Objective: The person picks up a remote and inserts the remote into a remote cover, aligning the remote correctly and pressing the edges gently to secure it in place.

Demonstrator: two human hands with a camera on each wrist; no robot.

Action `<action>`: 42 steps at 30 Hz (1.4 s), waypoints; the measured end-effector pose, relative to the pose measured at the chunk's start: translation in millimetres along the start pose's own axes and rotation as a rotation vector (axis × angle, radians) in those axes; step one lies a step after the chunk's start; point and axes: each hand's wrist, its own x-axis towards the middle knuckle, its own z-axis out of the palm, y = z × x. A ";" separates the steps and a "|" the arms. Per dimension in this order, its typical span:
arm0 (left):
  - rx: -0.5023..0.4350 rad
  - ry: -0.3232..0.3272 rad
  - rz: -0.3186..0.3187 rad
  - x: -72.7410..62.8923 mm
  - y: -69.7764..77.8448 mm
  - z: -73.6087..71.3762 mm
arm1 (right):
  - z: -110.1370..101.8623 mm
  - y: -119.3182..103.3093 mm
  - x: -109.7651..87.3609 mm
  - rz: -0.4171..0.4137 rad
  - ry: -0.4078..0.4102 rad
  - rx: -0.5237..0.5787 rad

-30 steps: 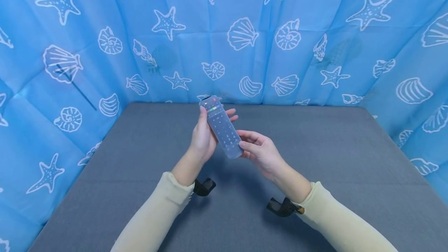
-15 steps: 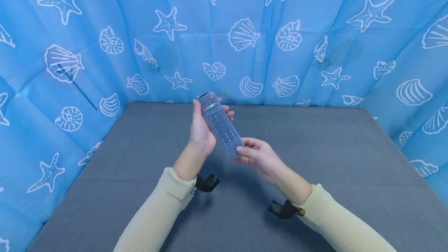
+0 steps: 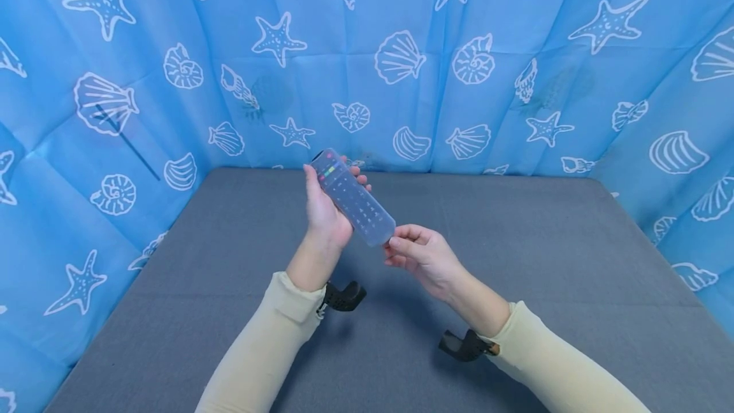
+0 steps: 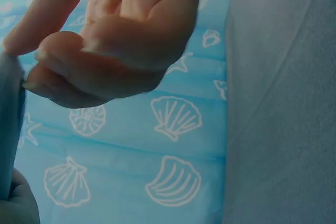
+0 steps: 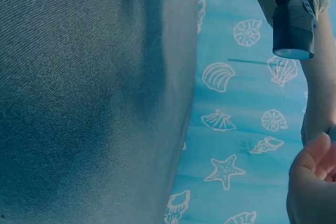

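A slim remote control (image 3: 357, 201) in a cloudy, see-through cover is held up slantwise above the table in the head view. Its far end, with a red button and a row of coloured ones, points to the upper left. My left hand (image 3: 328, 218) grips it from below, thumb along the left edge and fingertips showing past the right edge. At the near end, my right hand (image 3: 423, 253) pinches the corner between thumb and fingers. The left wrist view catches the remote only as a sliver at its left border, beside the right hand's fingers (image 4: 100, 61).
A grey cloth-covered table (image 3: 516, 241) lies beneath both hands. Blue curtains (image 3: 344, 81) printed with white shells and starfish stand behind it and at both sides. Black wrist cameras (image 3: 346, 296) are strapped on below the cream sleeves (image 3: 264, 343).
My left hand has shifted left and slightly up, taking the remote control's far end with it. My right hand has dropped a little, still at the near end.
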 end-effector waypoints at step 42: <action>-0.316 0.161 -0.107 12.2 -0.6 -6.6 | 14.3 -3.6 3.4 -0.072 -0.083 0.119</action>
